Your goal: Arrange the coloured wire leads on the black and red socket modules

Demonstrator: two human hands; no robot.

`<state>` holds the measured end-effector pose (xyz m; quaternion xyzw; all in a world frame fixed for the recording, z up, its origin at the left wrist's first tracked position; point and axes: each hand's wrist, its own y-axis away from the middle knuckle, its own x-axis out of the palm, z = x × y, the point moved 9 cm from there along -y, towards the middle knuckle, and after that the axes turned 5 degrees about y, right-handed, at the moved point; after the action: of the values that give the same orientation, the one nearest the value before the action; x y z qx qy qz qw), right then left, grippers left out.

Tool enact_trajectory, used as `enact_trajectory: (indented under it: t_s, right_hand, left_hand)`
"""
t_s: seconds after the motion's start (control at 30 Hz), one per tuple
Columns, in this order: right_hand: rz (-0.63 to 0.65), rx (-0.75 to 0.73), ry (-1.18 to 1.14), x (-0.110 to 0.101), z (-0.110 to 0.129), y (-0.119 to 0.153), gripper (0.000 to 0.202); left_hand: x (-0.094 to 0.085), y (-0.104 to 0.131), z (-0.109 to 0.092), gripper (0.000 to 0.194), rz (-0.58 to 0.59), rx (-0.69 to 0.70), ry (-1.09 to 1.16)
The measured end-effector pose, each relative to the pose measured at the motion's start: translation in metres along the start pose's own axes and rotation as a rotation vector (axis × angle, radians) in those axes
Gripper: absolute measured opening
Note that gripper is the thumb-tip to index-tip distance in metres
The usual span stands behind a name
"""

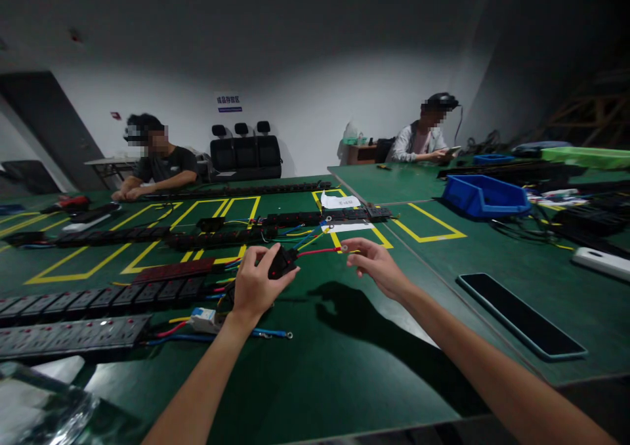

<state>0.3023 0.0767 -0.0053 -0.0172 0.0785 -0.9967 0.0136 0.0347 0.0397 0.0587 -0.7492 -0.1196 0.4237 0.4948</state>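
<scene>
My left hand (256,286) is raised over the green table (344,366) and grips a small black switch part (281,262) with a red spot on it. A red wire (317,251) runs from that part to the right. My right hand (377,264) pinches the far end of the red wire, where a small ring terminal sits at my fingertips. Below my left hand lie a small white and blue breaker (207,319) and a blue wire (273,332) with a ring terminal.
Long black power strips (98,295) lie in rows at the left. A dark flat panel (522,315) lies at the right, a blue bin (485,195) behind it. Two people sit at the far side. Clear plastic (34,405) sits at the bottom left corner.
</scene>
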Motion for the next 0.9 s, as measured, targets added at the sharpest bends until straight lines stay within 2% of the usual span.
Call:
enact_trajectory:
  t_s: [0.17, 0.4, 0.57, 0.67, 0.9]
  right_hand:
    - [0.099, 0.075, -0.003, 0.013, -0.012, 0.003, 0.039]
    - [0.245, 0.014, -0.009, 0.047, -0.004, 0.019, 0.047]
    - [0.12, -0.027, 0.069, 0.047, -0.003, 0.021, 0.051]
    - [0.064, -0.057, 0.163, 0.045, -0.003, 0.021, 0.052]
    - [0.075, -0.162, 0.409, 0.043, 0.005, 0.019, 0.045]
  left_hand:
    - [-0.002, 0.001, -0.004, 0.054, -0.018, 0.027, -0.007]
    - [0.001, 0.005, -0.022, 0.056, -0.021, 0.076, 0.033]
    - [0.005, 0.006, -0.038, 0.054, 0.012, 0.108, 0.058]
    - [0.005, 0.007, -0.047, 0.053, 0.029, 0.174, 0.011]
    - [0.003, 0.008, -0.063, 0.053, 0.091, 0.37, -0.085]
